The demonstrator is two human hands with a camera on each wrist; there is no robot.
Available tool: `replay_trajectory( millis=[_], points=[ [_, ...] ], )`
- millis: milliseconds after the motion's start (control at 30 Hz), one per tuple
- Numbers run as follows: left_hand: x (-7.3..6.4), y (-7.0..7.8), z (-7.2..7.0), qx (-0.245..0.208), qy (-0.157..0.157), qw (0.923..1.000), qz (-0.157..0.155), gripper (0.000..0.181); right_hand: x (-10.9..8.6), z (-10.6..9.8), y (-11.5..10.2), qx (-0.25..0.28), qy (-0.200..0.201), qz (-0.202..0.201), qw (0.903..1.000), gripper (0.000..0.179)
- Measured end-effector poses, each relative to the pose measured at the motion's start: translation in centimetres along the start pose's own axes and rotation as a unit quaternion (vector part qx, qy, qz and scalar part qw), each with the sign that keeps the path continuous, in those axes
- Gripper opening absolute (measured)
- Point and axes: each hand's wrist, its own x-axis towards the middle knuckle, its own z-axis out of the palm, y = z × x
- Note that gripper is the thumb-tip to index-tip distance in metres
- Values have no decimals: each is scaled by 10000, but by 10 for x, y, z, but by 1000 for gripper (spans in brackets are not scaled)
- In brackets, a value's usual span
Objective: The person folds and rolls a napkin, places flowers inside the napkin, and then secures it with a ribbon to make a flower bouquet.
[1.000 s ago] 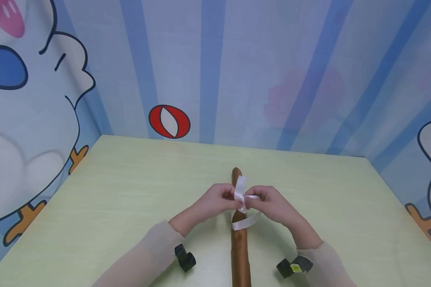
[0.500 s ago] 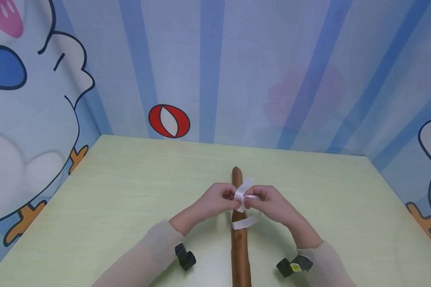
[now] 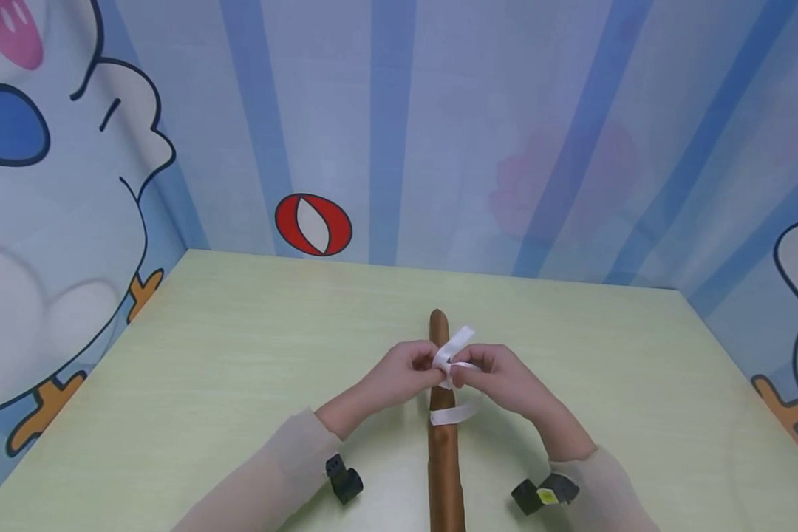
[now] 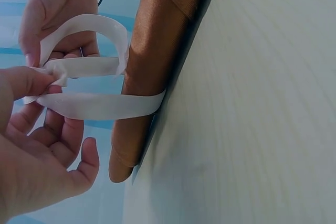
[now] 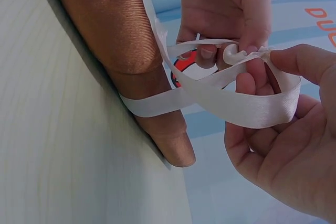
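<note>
A long brown roll of shiny, ribbed fabric (image 3: 445, 473) with a tapered far end lies lengthwise on the table. White satin ribbon (image 4: 105, 106) loops around it near that end. Above the roll, my left hand (image 3: 402, 373) pinches the gathered ribbon between thumb and fingers. My right hand (image 3: 499, 373) pinches the ribbon from the other side, its fingertips close against the left ones. In the right wrist view a wide ribbon loop (image 5: 252, 109) hangs from the pinch. One ribbon end (image 3: 462, 338) sticks up between the hands; fingers partly hide the crossing.
The pale green table (image 3: 273, 318) runs back to a blue striped backdrop (image 3: 439, 133) with cartoon prints, which also covers both sides. Small black cameras (image 3: 343, 479) sit at both wrists, over the light sleeves.
The upright ribbon end has tipped to the right, and the ribbon between the fingers has drawn slightly upward. Both hands stay almost in place, still pinching; the brown roll has not moved.
</note>
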Motion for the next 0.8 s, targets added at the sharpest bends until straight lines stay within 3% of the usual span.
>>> replay_trajectory(
  millis=[300,633,800],
  points=[
    [-1,-1,1,93,41,9995,287,4,-1,-1,0,-85,1,10,10000,17],
    [-3,2,3,249,163,9993,210,5,-1,0,0,-34,-20,-6,10000,18],
    [-4,2,4,82,160,9996,203,4,-1,0,0,-40,-14,16,10000,18]
  ],
)
